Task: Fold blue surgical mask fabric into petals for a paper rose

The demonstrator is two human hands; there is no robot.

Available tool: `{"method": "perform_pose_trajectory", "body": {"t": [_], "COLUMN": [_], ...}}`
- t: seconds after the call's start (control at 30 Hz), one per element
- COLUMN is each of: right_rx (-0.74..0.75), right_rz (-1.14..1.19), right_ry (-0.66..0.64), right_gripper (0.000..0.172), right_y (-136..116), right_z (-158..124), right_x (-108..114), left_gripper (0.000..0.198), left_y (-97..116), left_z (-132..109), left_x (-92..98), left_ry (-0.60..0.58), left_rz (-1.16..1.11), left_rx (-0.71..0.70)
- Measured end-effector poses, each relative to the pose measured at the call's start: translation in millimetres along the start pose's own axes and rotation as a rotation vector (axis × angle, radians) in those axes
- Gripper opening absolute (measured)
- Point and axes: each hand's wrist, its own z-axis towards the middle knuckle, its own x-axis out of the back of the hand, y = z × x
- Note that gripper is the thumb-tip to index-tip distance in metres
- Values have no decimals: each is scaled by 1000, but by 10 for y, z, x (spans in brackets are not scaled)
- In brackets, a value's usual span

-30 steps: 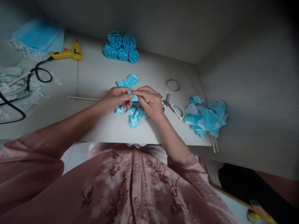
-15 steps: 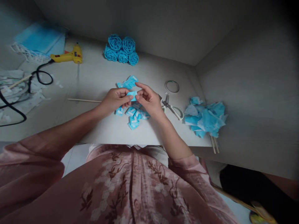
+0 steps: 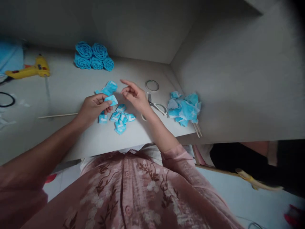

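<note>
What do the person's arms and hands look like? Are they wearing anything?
The left grip and right grip are plain, uncovered hands. The forearms are bare too. The left sleeve and right sleeve are dusty pink, and the right one ends around the elbow.

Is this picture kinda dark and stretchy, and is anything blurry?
Head view: dim light, with the back wall dark toward the top and the picture's top right corner black; head view: the left sleeve looks stretched near the edge, perhaps from a wide lens; head view: the yellow glue gun looks soft, and the blue piece in the left hand shows little fine detail.
</note>
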Motion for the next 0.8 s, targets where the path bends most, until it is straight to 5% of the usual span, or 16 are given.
{"method": "perform_pose_trajectory", "body": {"t": [0.13, 0.27, 0.43, 0.8], "right_rx": [-95, -228, -328, -345], "right_rz": [-138, -503, -681, -700], "right_ry": [137, 155, 83, 160], "right_gripper": [42, 30, 22, 23], "right_y": [110, 119, 83, 117], "right_z": [13, -284, -600, -574], "right_x": [578, 955, 881, 640], "left_gripper": [14, 12, 12, 10], "left_y": [-22, -28, -11, 12], "left_z": [15, 13, 13, 29], "left_x": [10, -1, -25, -3], "left_ry": [5, -5, 3, -5], "left_rz": [-44, -55, -72, -61], "left_rx": [-30, -39, -49, -48]}}
